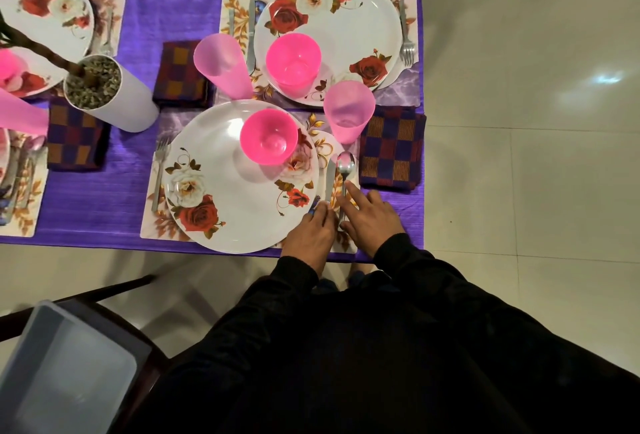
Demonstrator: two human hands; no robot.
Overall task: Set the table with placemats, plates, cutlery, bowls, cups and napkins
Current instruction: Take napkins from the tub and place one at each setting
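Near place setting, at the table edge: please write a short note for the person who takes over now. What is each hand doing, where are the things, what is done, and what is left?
Left hand: fingers on the knife handle, right of the near plate.
Right hand: straight fingers resting on the spoon, beside the knife.
Near setting: placemat, plate with pink bowl, fork on the left, pink cup, checked napkin on the right.
Far setting: looks complete.
Done: every item of the near setting is on the table.
Left: probably only to straighten the knife and spoon, then let go. The settings at the left edge are cut off; check them.
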